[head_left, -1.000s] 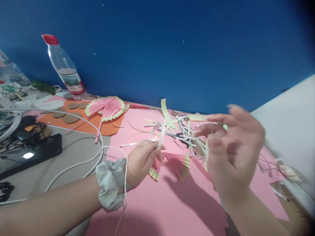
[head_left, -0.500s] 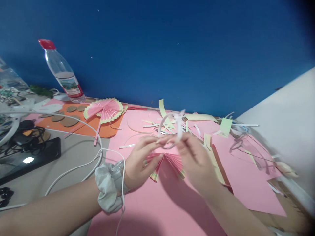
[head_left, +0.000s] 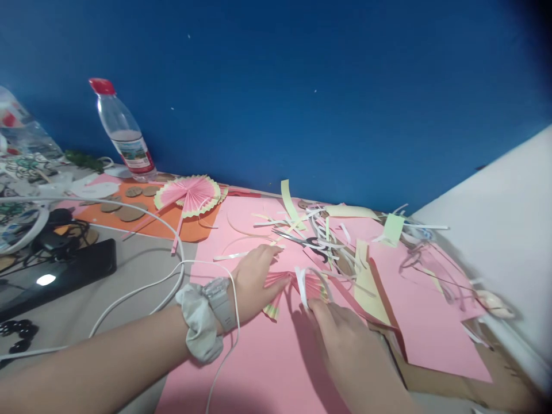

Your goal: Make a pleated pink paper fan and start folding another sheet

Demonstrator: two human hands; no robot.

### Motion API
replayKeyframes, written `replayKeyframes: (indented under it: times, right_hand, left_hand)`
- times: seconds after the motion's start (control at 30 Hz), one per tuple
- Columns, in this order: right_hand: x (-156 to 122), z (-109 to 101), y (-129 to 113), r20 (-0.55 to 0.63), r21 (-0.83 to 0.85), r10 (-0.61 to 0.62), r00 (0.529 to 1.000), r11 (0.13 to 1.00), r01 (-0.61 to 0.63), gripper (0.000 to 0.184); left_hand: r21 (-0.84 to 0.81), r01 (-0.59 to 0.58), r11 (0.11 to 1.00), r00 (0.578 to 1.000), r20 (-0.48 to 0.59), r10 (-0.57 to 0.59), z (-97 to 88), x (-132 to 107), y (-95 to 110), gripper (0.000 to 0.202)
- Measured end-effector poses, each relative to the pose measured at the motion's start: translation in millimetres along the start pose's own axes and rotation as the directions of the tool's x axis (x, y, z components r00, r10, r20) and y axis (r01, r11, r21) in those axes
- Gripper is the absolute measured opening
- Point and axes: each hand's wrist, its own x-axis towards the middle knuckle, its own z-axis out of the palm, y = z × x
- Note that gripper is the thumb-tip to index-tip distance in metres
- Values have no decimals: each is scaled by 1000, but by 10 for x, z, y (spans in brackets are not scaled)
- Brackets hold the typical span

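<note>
A pleated pink paper fan [head_left: 280, 282] with yellow-green edges lies on a large pink sheet [head_left: 259, 356]. My left hand [head_left: 254, 282] holds it down, with the thumb pressed on the folds near its centre and the other fingers reaching past its far side. Between thumb and fingers, my right hand [head_left: 340, 333] grips a thin white strip [head_left: 301, 287] that curls into a loop above the fan's right half. Part of the fan is hidden behind the hands. Beyond them, scissors [head_left: 317, 247] lie among paper offcuts and curled white strips [head_left: 319, 224].
A finished-looking pink fan [head_left: 190, 195] rests on orange paper [head_left: 198, 230] with cardboard discs [head_left: 131, 211]. Behind stands a bottle [head_left: 133, 152]. A phone [head_left: 81, 270] and white cable [head_left: 125, 293] are at left. Folded pink paper [head_left: 435, 322] lies at right.
My right hand has moved down and away from my left hand, bringing the white strip closer to the fan. The left thumb remains on the fan. The view has shifted slightly.
</note>
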Motion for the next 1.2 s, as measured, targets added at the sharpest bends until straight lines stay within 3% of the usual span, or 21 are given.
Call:
replayKeyframes:
  times: [0.07,0.17,0.27,0.4,0.47,0.57,0.67,0.73,0.8,0.97,1.2]
  right_hand:
    - [-3,39,9,-9,4,-34,999,999,34,30]
    - [63,67,54,-12,36,-66,998,997,66,32]
    - [121,122,119,15,82,-124,992,989,122,29]
    - [124,193,251,-75,83,-227,971,969,233,17]
    - [105,180,340,-74,51,-285,956,956,289,19]
    - [59,102,484,-13,24,-337,941,941,337,25]
    - [-2,34,590,43,38,-305,951,952,304,26]
    - [-33,28,616,74,52,-286,955,958,283,27]
    - [-47,50,608,67,57,-299,952,954,295,27]
    - [-40,123,524,11,79,-362,932,930,360,30]
    - [-43,141,451,30,107,-355,934,931,350,31]
  left_hand:
    - [74,-31,997,997,76,25,-19,-6,71,48]
    - [200,-26,979,986,165,-7,-46,-40,195,34]
    - [318,18,948,977,194,-84,-69,-130,278,36]
    - [409,29,912,958,248,-142,-166,-262,314,44]
    - [429,52,902,948,263,-180,-233,-294,317,48]
    - [363,79,929,956,238,-174,-266,-307,296,46]
    - [225,-57,973,982,189,14,-184,-323,231,39]
    - [179,-174,968,978,147,148,-110,-343,173,35]
    - [159,-207,965,975,111,191,-65,-359,121,33]
    - [44,-64,997,990,132,57,-105,-332,61,34]
    - [16,16,1000,986,166,-19,-121,-262,65,28]
